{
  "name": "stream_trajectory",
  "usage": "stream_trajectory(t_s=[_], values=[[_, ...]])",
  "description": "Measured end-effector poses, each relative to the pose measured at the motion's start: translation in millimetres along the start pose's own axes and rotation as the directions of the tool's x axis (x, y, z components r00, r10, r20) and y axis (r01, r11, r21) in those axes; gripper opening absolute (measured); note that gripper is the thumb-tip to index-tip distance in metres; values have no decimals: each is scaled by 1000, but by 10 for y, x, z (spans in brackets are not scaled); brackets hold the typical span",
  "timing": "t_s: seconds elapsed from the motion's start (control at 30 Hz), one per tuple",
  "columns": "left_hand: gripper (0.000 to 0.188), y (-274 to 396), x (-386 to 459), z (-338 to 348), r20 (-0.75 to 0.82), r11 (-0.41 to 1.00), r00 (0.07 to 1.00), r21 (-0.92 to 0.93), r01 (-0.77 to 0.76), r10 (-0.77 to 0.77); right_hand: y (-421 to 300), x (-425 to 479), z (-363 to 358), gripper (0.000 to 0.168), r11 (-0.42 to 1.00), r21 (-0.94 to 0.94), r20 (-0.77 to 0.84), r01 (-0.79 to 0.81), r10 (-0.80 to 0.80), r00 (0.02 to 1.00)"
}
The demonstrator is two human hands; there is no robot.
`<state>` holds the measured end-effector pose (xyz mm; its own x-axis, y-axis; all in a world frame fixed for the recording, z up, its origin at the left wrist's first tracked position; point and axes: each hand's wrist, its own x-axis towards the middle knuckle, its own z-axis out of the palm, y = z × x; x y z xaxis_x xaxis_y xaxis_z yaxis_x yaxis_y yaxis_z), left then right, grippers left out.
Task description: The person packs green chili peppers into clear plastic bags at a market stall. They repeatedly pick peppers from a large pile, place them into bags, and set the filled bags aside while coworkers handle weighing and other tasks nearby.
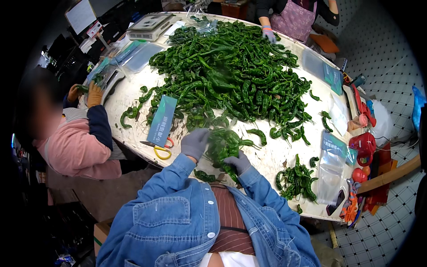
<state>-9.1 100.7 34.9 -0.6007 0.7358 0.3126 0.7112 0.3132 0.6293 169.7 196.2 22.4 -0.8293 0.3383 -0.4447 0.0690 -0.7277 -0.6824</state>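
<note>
Wearing a grey glove, my left hand (195, 143) grips the left side of a clear plastic bag at the near edge of the table. Green peppers (228, 144) fill the bag. My right hand (239, 162), also gloved, is at the lower right of the bag, against peppers at its end; whether its fingers are closed on them is hard to tell. Beyond the bag lies a large heap of wrinkled green peppers (233, 73). A few loose peppers (204, 176) lie near my jacket, and a smaller pile (296, 178) sits to the right.
Scissors (162, 152) lie partly under a printed bag (162, 120) to the left. Flat plastic bags (330, 173) and a red tape dispenser (362, 148) are at the right edge. A co-worker (76, 143) stands left, another (295, 20) across the table. A scale (150, 27) stands far left.
</note>
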Motion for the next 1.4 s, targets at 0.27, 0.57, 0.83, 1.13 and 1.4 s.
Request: stream_trajectory(t_s=[0.27, 0.57, 0.83, 1.13, 1.4], values=[[14, 48, -64, 38, -24, 993, 999, -118, -27, 24, 217, 184, -143, 50, 973, -210, 41, -97, 108, 993], [15, 281, -148, -115, -32, 978, 986, -125, -169, 166, 321, 397, -305, 42, 965, -255, 178, -62, 110, 978], [16, 405, -234, -183, 36, 965, 965, -64, -255, 258, -204, 197, -117, 45, 882, 375, 364, -285, 142, 920], [16, 674, -300, -107, 49, 901, 984, -412, -135, 170, 244, 763, -249, 22, 991, 129, 68, 31, -40, 997], [19, 387, 104, -511, 194, 549, 895, -731, 405, -401, -649, -8, 530, 72, 599, -774, 140, 205, -154, 978]])
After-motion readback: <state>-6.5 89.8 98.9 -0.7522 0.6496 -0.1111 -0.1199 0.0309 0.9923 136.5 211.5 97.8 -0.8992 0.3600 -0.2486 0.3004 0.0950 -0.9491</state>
